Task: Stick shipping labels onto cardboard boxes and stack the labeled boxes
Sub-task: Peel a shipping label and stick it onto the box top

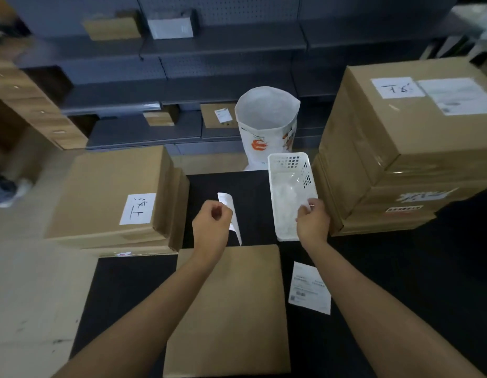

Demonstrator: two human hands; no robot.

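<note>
Boxes are what this job is about, and a plain brown box (228, 309) lies flat on the black table (400, 296) right in front of the person, with no label on its top yet. From the head camera, the left hand (211, 227) is up above the far edge of that box, and its fingers (219, 211) are curled tight on a curly white label strip (232, 216). The right hand (313, 222) is at the near end of the white basket (288, 186), with its fingers curled on something pale there; I cannot tell if it is the rim or a scrap of paper. A printed label (309, 287) lies flat on the table just beside the box. A stack of boxes (111, 200) sits on the left and a taller stack (394, 148) on the right. I think the label is being got ready. Next it should go down flat on the plain box and be pressed smooth, with no wrinkles.
</note>
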